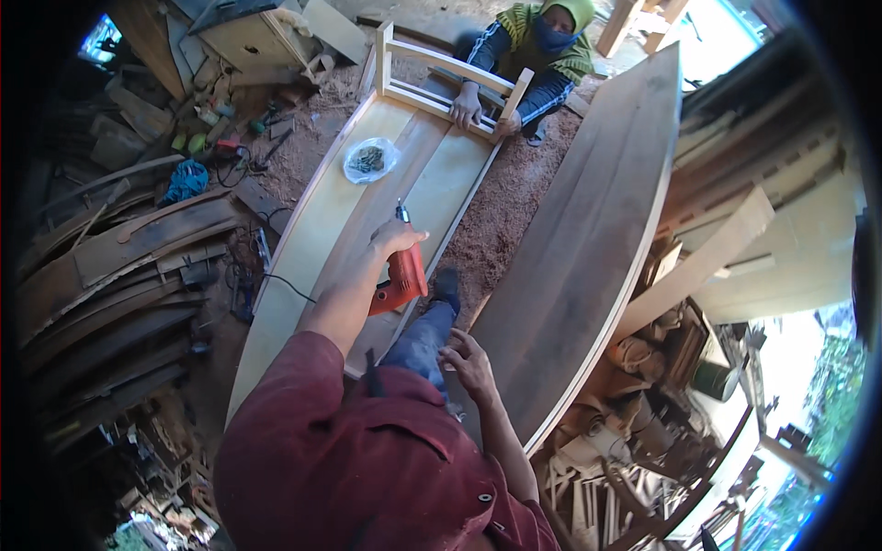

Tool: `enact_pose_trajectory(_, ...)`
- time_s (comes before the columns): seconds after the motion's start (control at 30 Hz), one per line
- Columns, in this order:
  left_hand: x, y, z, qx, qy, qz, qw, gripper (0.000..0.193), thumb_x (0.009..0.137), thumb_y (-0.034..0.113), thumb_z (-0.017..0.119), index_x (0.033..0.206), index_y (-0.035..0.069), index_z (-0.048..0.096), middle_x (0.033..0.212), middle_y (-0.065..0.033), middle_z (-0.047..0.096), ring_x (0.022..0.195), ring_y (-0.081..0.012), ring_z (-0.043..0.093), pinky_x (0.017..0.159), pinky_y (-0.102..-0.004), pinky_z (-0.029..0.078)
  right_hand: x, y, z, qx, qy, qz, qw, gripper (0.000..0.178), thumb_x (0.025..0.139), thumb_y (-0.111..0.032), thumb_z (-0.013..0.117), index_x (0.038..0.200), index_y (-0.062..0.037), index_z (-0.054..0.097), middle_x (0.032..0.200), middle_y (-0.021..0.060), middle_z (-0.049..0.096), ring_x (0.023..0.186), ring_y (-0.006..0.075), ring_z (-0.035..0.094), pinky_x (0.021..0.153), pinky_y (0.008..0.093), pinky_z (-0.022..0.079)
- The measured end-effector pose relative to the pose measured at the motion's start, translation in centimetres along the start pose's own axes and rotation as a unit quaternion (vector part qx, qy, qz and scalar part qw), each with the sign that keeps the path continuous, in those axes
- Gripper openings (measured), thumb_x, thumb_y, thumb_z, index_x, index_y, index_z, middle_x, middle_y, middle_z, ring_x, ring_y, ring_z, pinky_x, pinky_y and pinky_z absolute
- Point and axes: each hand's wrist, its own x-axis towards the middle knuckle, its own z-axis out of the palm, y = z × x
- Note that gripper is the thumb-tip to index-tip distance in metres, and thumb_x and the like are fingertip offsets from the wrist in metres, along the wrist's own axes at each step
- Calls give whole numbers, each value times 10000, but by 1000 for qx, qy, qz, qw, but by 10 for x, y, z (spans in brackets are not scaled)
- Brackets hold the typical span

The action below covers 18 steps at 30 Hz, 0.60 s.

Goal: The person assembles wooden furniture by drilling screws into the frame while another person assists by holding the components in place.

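My left hand (397, 237) is wrapped round the body of a red power drill (407, 272), whose chuck and bit point away from me. The drill is over a long pale wooden panel (322, 216), its cord trailing off to the left. My right hand (470, 365) hangs beside my leg with bent fingers apart, holding nothing. On the panel lies a clear plastic bag (371, 160) of small dark pieces, probably screws. At the panel's far end, a co-worker's hands (466, 106) grip a light wooden frame (450, 57).
A large curved wooden panel (574, 220) stretches along my right side. Stacked curved boards (119, 266) fill the left, near a blue bundle (187, 180). Sawdust (501, 220) covers the floor between the panels. Wood offcuts (634, 432) are heaped at lower right.
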Motion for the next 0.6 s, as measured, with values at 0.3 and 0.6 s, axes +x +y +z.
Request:
enact_pose_trajectory(0.3,71,48,-40,-74,56,-234,968,924,780,554,724,1353,-99,410,1295,-248,617,1221,-367,614,1012,-437,492,171,-84,-119,-62,53,-3,997,490,936,-150,664,1373,25,530,957,124,708,830,166,698,701,289,561)
enact_pose_trajectory(0.6,91,17,-2,-75,74,-254,961,840,752,468,749,1341,-44,437,1270,-251,622,1183,-355,632,1001,-460,495,332,-72,-154,88,-38,214,972,638,954,-266,678,1466,8,414,1087,191,670,884,285,722,742,365,618)
